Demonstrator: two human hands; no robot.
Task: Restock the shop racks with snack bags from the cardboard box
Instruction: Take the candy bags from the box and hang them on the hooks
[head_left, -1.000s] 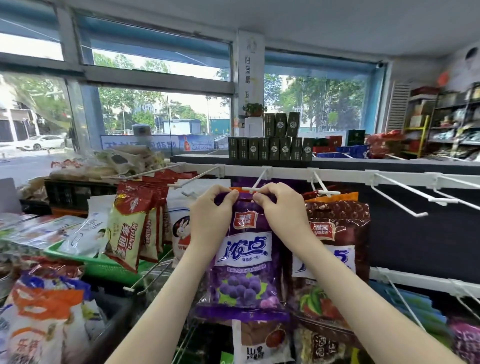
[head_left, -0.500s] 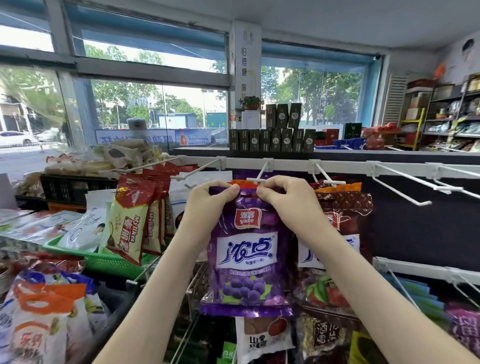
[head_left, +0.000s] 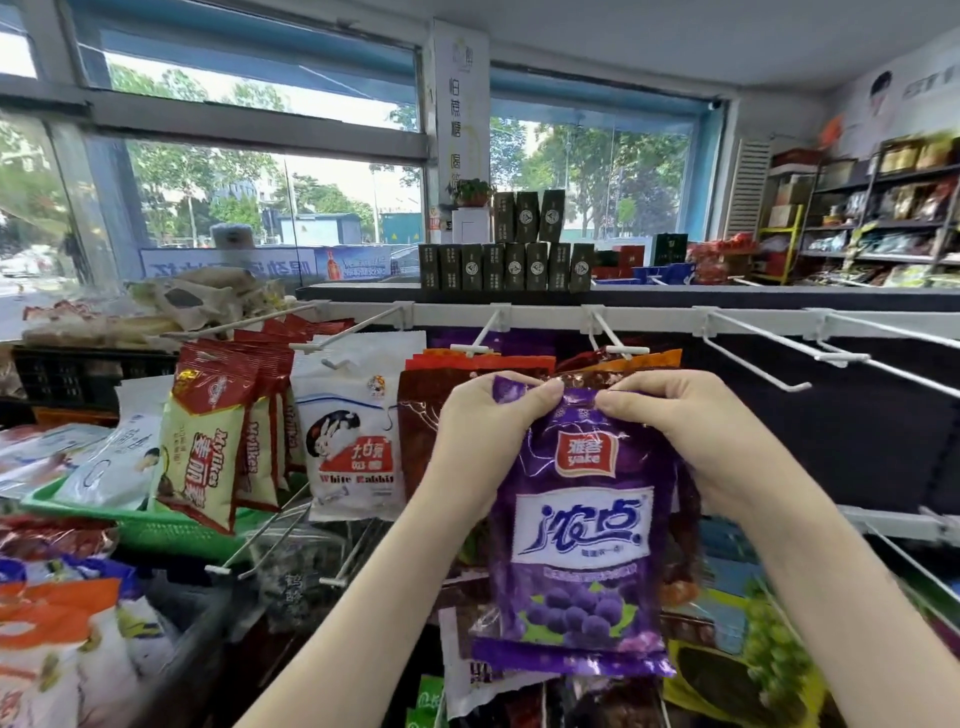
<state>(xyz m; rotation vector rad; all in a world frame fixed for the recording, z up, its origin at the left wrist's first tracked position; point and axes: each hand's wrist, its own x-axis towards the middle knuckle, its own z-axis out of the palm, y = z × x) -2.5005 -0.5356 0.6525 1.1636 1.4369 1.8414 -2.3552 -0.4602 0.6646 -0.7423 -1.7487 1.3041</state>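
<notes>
A purple snack bag (head_left: 576, 535) with a grape picture hangs from both my hands. My left hand (head_left: 483, 441) pinches its top left corner and my right hand (head_left: 680, 431) pinches its top right edge. The bag's top sits below and in front of the white rack hooks (head_left: 475, 348), clear of their tips. Behind it hang dark red and orange bags (head_left: 441, 405). The cardboard box is out of view.
A White Rabbit bag (head_left: 353, 436) and red-and-cream Mylikes bags (head_left: 208, 441) hang on the hooks to the left. Bare white hooks (head_left: 753, 358) jut out at the right. A green basket (head_left: 150, 525) and loose bags lie at the lower left. Dark boxes (head_left: 509, 265) stand on top of the rack.
Both hands have come down and toward me with the purple bag; its top was level with a hook tip and now hangs below the hooks. The view has shifted left.
</notes>
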